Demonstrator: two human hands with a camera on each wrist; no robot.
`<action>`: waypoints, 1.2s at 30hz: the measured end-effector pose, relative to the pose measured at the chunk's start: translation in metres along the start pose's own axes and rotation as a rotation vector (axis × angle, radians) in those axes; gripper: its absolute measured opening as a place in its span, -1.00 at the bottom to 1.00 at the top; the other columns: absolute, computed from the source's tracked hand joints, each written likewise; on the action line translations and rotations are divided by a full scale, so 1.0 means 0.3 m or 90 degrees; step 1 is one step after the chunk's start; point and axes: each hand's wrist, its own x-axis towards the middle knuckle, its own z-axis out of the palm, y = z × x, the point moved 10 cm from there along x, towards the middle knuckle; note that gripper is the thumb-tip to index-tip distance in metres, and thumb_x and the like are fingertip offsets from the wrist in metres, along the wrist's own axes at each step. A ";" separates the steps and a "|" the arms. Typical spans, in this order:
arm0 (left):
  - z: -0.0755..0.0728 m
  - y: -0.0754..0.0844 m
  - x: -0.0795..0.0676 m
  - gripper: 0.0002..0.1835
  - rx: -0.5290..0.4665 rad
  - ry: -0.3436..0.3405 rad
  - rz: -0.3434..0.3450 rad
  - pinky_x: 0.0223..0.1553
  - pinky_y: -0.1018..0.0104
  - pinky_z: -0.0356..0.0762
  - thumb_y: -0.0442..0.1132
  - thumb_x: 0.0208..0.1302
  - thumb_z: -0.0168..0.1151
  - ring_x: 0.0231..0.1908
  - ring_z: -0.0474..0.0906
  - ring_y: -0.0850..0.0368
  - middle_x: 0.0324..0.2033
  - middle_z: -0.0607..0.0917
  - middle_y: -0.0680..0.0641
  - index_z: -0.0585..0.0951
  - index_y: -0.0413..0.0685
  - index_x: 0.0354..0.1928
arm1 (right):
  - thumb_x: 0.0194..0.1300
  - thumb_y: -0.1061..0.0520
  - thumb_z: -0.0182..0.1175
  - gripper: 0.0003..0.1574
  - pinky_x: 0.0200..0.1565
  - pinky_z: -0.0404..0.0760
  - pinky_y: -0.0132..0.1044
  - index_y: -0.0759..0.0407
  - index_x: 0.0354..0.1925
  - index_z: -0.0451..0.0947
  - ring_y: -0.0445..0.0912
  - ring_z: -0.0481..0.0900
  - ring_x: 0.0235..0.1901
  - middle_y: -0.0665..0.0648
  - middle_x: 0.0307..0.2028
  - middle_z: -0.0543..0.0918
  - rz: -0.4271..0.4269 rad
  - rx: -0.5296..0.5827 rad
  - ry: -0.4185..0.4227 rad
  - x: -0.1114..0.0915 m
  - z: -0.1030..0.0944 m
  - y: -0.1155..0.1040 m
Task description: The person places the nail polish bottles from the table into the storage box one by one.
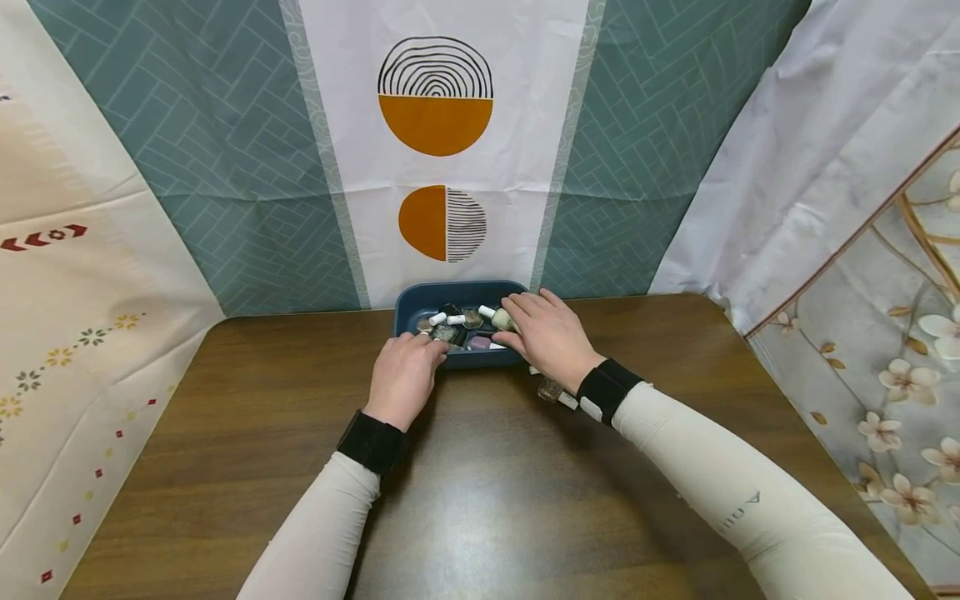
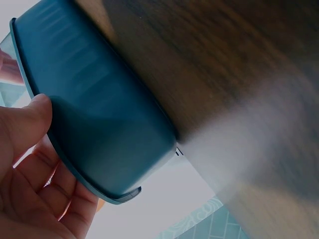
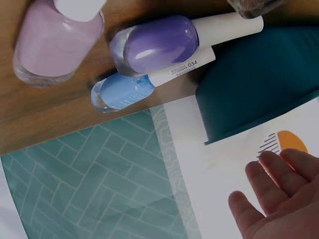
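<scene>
A dark blue plastic bin point(image 1: 480, 360) at the back of the table holds several nail polish bottles with white caps, a purple bottle point(image 1: 478, 342) among them. My left hand point(image 1: 405, 375) grips the bin's left front rim, its thumb point(image 2: 37, 117) against the outer side and the fingers beyond the edge. Over the bin's right end reaches my right hand point(image 1: 553, 335), its fingers point(image 3: 279, 181) loosely extended above the rim. A pale green bottle point(image 1: 502, 319) lies right by those fingertips.
Beside the bin's right end, loose on the table point(image 1: 262, 450), are a pink nail polish bottle point(image 3: 57, 45), a purple one point(image 3: 159, 45) and a light blue one point(image 3: 122, 92). A patterned curtain point(image 1: 247, 167) hangs directly behind the table's back edge.
</scene>
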 end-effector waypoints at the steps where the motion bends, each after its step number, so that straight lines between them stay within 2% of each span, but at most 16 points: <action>1: -0.002 0.001 0.000 -0.83 0.000 0.002 0.001 0.03 0.01 0.63 -0.29 0.52 0.45 -0.15 0.66 -0.08 -0.16 0.85 -0.09 0.87 -0.06 0.06 | 0.66 -0.29 0.20 -0.17 0.59 0.27 0.08 0.26 0.54 0.51 0.14 0.54 0.46 0.27 0.44 0.62 0.000 -0.002 0.000 -0.006 -0.001 0.000; 16: -0.004 0.002 -0.002 -0.84 0.004 0.023 0.017 0.01 -0.01 0.64 -0.30 0.52 0.46 -0.15 0.69 -0.10 -0.17 0.86 -0.09 0.88 -0.07 0.03 | 0.64 -0.29 0.22 -0.14 0.60 0.23 0.10 0.27 0.55 0.49 0.16 0.51 0.48 0.28 0.45 0.60 0.020 0.018 0.009 -0.104 -0.021 0.056; 28: -0.003 0.005 -0.002 -0.85 0.003 0.018 0.015 0.02 -0.01 0.63 -0.30 0.53 0.45 -0.14 0.70 -0.10 -0.16 0.86 -0.10 0.87 -0.08 0.03 | 0.61 -0.27 0.30 -0.12 0.61 0.22 0.10 0.31 0.53 0.50 0.15 0.52 0.48 0.29 0.44 0.61 0.011 0.022 0.005 -0.181 -0.048 0.071; 36: -0.004 0.003 -0.003 -0.85 0.004 0.019 0.015 0.01 -0.02 0.64 -0.30 0.53 0.44 -0.15 0.70 -0.10 -0.17 0.86 -0.10 0.87 -0.08 0.03 | 0.57 -0.29 0.33 -0.09 0.60 0.25 0.11 0.29 0.54 0.49 0.14 0.51 0.48 0.28 0.45 0.60 0.022 0.022 -0.016 -0.245 -0.047 0.098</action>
